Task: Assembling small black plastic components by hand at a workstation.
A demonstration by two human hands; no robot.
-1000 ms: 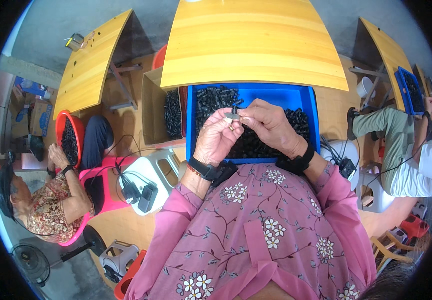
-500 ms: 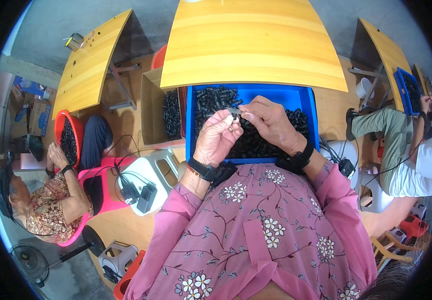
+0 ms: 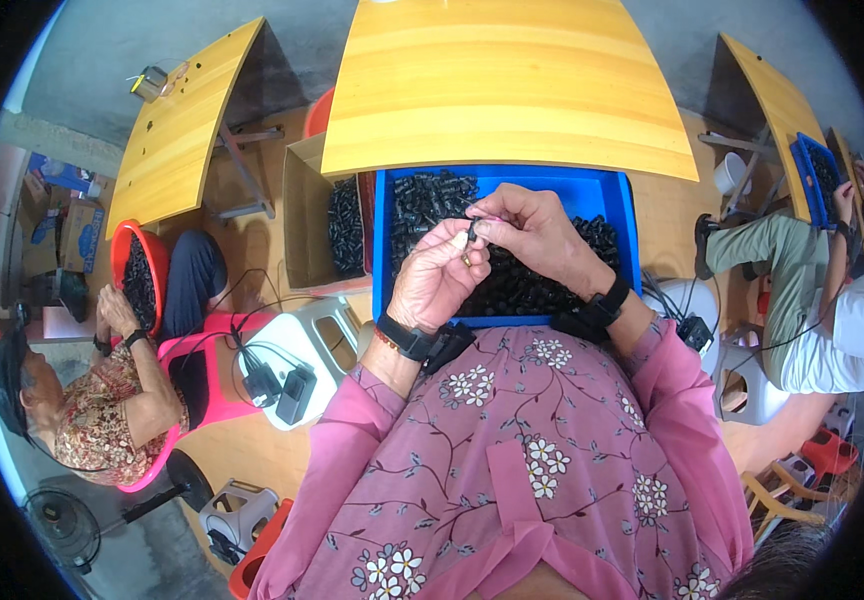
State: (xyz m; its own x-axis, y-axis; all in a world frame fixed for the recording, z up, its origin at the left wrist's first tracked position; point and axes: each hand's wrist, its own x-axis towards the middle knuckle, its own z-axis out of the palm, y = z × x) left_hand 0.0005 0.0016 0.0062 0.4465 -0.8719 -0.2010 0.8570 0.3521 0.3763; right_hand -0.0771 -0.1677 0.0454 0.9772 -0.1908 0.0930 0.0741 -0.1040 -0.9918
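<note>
My two hands meet over a blue tray filled with loose black parts. Between the left thumb and forefinger, my left hand pinches one small black part. A pale wrap covers that thumb's tip, and a ring sits on one finger. My right hand is closed from the right, its fingertips at the same part. It pinches a small thin grey blade-like piece, seen half a second ago and now mostly hidden by the fingers.
A yellow wooden table overhangs the tray's far side. Left of the tray stands a cardboard box with more black parts. Stools with cables flank me. One person works at a red basin on the left, another sits at right.
My right fingers have closed in around the small part and curled more, covering the thin grey piece that showed before. My left hand has barely moved.
</note>
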